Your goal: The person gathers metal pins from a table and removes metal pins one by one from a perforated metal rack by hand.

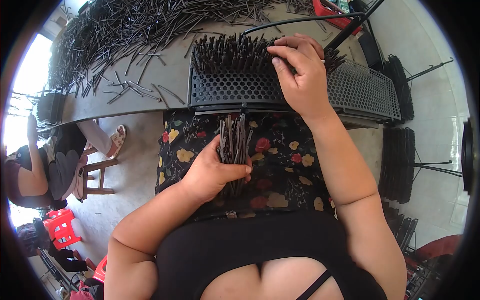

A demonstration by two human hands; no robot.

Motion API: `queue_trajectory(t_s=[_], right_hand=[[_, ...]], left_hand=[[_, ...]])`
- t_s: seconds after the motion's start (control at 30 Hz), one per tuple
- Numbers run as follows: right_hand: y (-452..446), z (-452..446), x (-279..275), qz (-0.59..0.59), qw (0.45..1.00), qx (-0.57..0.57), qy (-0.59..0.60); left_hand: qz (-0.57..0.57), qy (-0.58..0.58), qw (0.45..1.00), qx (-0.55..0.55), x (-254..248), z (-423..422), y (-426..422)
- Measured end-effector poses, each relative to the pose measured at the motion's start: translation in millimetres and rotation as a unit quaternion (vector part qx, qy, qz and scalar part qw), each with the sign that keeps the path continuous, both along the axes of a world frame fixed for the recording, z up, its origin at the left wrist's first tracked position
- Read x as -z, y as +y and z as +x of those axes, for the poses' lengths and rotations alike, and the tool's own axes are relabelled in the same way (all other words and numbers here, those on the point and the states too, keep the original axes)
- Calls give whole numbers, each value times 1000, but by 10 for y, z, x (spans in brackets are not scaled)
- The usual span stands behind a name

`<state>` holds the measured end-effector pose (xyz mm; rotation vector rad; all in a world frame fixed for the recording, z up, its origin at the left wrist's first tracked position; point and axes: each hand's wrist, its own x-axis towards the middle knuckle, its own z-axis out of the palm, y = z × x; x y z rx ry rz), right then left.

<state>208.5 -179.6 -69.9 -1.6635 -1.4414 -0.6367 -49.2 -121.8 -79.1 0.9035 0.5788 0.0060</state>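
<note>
A bundle of thin, dark metal strips [234, 137] with small holes in their ends stands upright in my left hand [215, 167]. My fingers are wrapped around it, over my lap. Above the perforated metal rack [235, 89], my right hand [302, 67] has its thumb and index fingertips close together beside the upright strips. What lies between those fingertips, if anything, blends into the dark strips behind. Many similar strips [225, 55] stand packed in the rack's holes, mostly at its back and left. My right hand hides part of them.
A big heap of loose strips [125, 35] covers the table [175, 75] at the back left. A black bent bar [305, 19] crosses above the rack. Strip-laden stands [398, 165] line the right wall. At left are another person [37, 170], a wooden stool [100, 177] and a red stool [61, 228].
</note>
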Motion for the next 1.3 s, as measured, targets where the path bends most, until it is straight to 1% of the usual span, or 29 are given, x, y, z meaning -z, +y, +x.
queue_trajectory(t_s=[0.13, 0.2, 0.5, 0.63, 0.7, 0.73, 0.8, 0.83, 0.9, 0.93, 1.0, 1.03, 1.1, 1.2, 1.27, 1.3], right_hand=[[-32, 7, -104, -25, 1000, -17, 7], [-17, 12, -160, -63, 996, -46, 31], [95, 84, -155, -158, 986, -21, -41], [150, 113, -201, -189, 981, -15, -31], [176, 131, -220, -157, 986, -49, 21], [177, 125, -238, -157, 986, -49, 21], [170, 93, -290, -121, 979, -74, 149], [153, 75, -319, -122, 978, -74, 150], [118, 21, -370, -96, 988, -35, 118], [83, 5, -360, -95, 988, -34, 118], [16, 12, -299, -94, 994, -4, 55], [3, 31, -246, -95, 994, -6, 55], [-17, 37, -173, -70, 997, 1, -39], [-111, -79, -249, -55, 996, -5, -65], [-190, -295, -292, -31, 997, -42, 54], [-267, -468, -319, -64, 980, -66, 178]], left_hand=[[-7, -2, 1000, -8, 17, 1, -9], [-7, 0, 1000, -6, 35, -10, -3], [-7, 3, 1000, -1, 53, -6, 8], [-15, 12, 1000, -5, 63, -4, 2], [-15, 13, 1000, -5, 62, -4, 2], [-15, 15, 1000, -6, 62, -2, 0], [-17, 15, 1000, -11, 56, 1, -3], [-18, 15, 1000, -15, 55, 1, -7], [-18, 16, 1000, -16, 65, -10, -6], [-16, 15, 1000, -17, 64, -9, -6], [-11, 16, 1000, -15, 47, -10, -7], [-7, 19, 1000, -16, 45, -18, -10], [-7, 18, 1000, -18, 75, -22, -12], [-2, 15, 1000, -20, 68, -15, -30], [2, 13, 1000, -23, 49, -13, -35], [18, 7, 1000, -21, 43, -19, -36]])
